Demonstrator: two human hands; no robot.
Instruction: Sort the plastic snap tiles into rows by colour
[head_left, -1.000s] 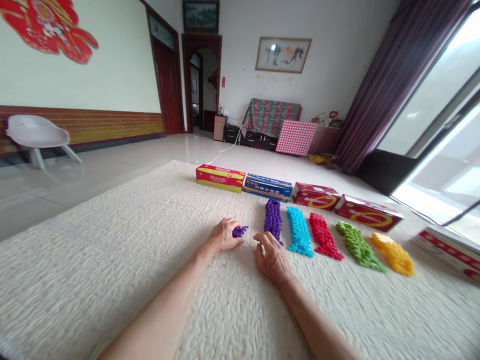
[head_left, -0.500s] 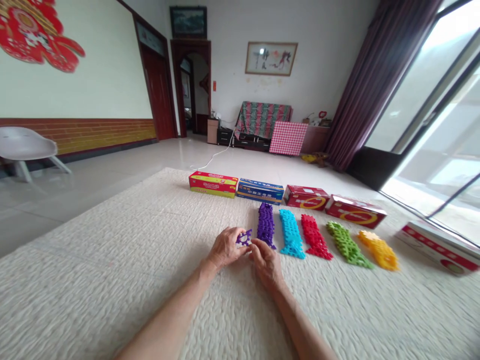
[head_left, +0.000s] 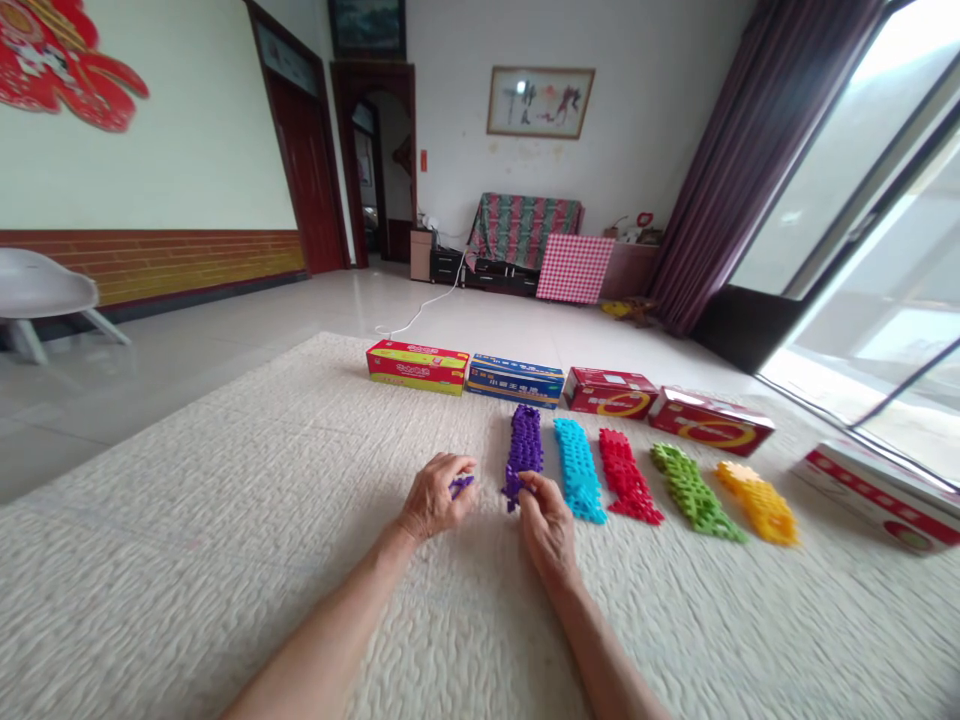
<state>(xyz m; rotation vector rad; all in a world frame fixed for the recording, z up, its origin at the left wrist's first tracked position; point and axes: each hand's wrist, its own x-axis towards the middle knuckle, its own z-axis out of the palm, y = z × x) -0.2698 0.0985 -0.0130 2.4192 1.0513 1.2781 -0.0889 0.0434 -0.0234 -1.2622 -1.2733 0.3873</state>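
My left hand [head_left: 437, 498] is closed around small purple plastic puzzle pieces [head_left: 462, 486], partly hidden by its fingers. To its right, my right hand [head_left: 549, 527] pinches a purple puzzle piece [head_left: 513, 490] at the near end of a purple strip of pieces [head_left: 526, 437]. Whether that piece is joined to the strip or only lies over it, I cannot tell. Beside it lie similar strips: light blue [head_left: 579, 470], red [head_left: 628, 475], green [head_left: 694, 488] and yellow [head_left: 761, 503].
Behind the strips stand a red-and-yellow box [head_left: 417, 368], a blue box [head_left: 515, 381] and two dark red boxes [head_left: 611, 392]. A white-and-red box [head_left: 877, 495] is at the far right. Everything rests on a cream quilted cover [head_left: 247, 480]. A white chair [head_left: 45, 290] stands at left.
My hands have moved apart. My right hand has carried a purple piece to the near end of the purple strip, while my left hand drew left with purple pieces. The view shifted slightly.
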